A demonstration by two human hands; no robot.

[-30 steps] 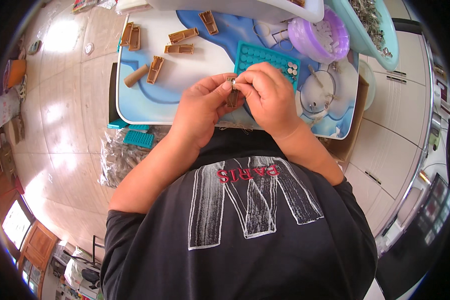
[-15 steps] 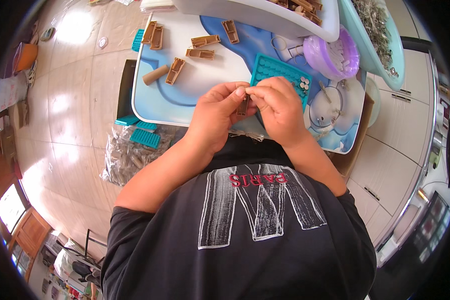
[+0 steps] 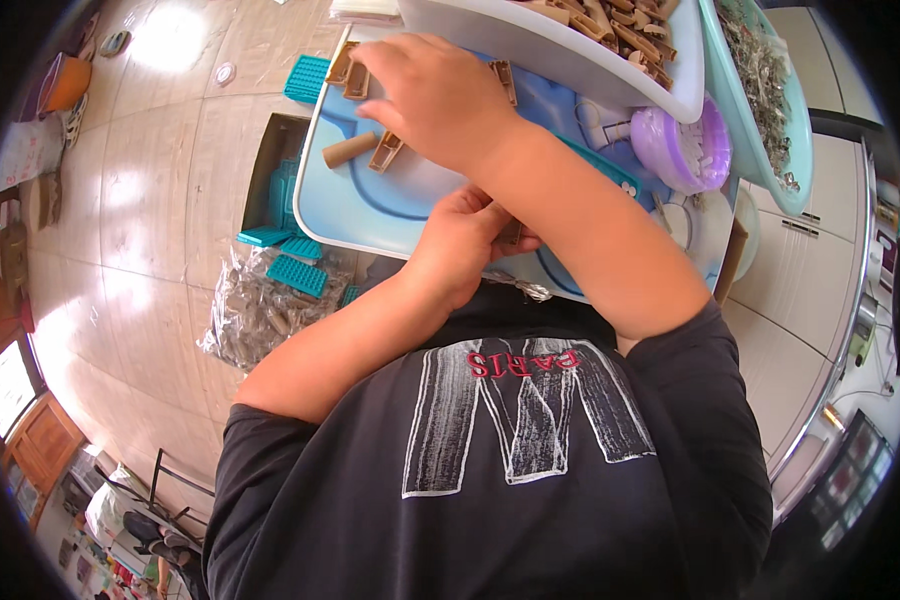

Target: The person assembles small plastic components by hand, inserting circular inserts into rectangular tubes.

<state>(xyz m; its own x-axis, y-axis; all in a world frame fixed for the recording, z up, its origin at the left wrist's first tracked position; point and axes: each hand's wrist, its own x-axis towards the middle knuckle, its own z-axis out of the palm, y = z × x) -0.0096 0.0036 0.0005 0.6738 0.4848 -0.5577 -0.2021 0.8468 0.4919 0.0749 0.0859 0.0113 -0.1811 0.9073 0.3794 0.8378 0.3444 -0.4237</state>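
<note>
My left hand [image 3: 457,245] is closed around a small brown plastic casing [image 3: 511,234] near the table's front edge; fingers cover most of it. Across the table to the far left reaches my right hand [image 3: 430,95], thumb and fingers apart. Its fingertips are over a pair of open brown casings [image 3: 356,82] at the corner; whether they touch is unclear. Below that hand lie a brown cylinder [image 3: 349,150] and another casing [image 3: 386,152], partly covered. One more casing [image 3: 505,82] shows behind the wrist. My right forearm hides most of a teal molded tray [image 3: 598,160].
A white bin [image 3: 540,35] of brown parts stands at the back, beside a light teal basin [image 3: 795,165] of metal pieces. A purple bowl [image 3: 642,145] lined with plastic holds white parts. Left of the blue-white table [image 3: 370,222] are a bag [image 3: 260,310] and teal trays [image 3: 297,273].
My right hand has left the casing at my left hand and swung across to the far left corner. My left hand keeps hold, slightly lower. The view has shifted a little.
</note>
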